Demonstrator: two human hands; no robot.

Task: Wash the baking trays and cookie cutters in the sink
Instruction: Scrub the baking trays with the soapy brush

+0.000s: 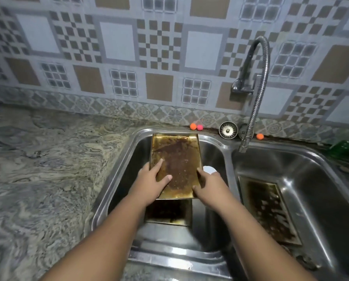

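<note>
We hold greasy tray (pixel 177 157) centre frame, tilted in left basin of sink (pixel 112 179): left hand (pixel 151 180) grips left edge, right hand (pixel 209 184) right edge. Stiff metal, probably slippery; we judge rims best hold.

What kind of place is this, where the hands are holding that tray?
Most likely a home kitchen: a double-bowl steel sink with a flexible faucet, a patterned tile wall behind it, and a stained baking tray held over the left bowl.
</note>
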